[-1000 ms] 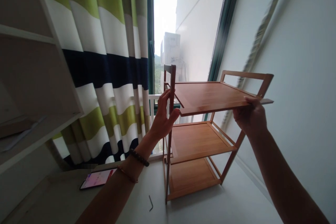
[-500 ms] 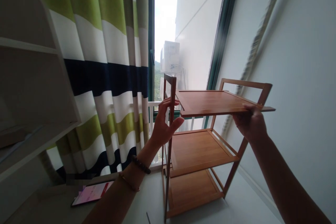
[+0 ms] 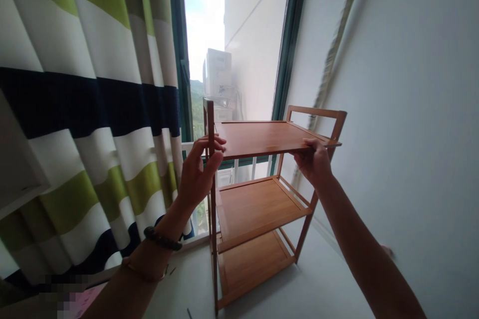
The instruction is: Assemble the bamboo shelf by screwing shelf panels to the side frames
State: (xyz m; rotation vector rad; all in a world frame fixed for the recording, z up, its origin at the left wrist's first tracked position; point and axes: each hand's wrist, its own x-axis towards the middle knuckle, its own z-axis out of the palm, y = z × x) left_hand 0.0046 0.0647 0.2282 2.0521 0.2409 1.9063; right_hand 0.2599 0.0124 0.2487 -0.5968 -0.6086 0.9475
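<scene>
A wooden three-tier shelf rack stands in front of me, its left side frame [image 3: 211,209] and right side frame [image 3: 339,124] joined by the middle shelf [image 3: 262,204] and bottom shelf [image 3: 254,269]. The top shelf board [image 3: 258,135] lies between the side frames, its right front corner jutting past the right post. My right hand [image 3: 313,160] grips the board's front edge near that corner, thumb on top and fingers beneath. Around the left front post curls my left hand [image 3: 200,172], with fingertips at the board's left end and thumb by its front corner.
A striped curtain [image 3: 93,104] hangs on the left, beside a window with a white railing [image 3: 245,169]. A rope-like strand [image 3: 333,50] runs down the white wall [image 3: 411,84]. A pale cabinet [image 3: 22,174] juts in at left; a pinkish flat item [image 3: 88,299] lies below it.
My view has swung right, so the rack appears further left. The board's left end has come closer to the left post and my left fingers. My right hand keeps its grip.
</scene>
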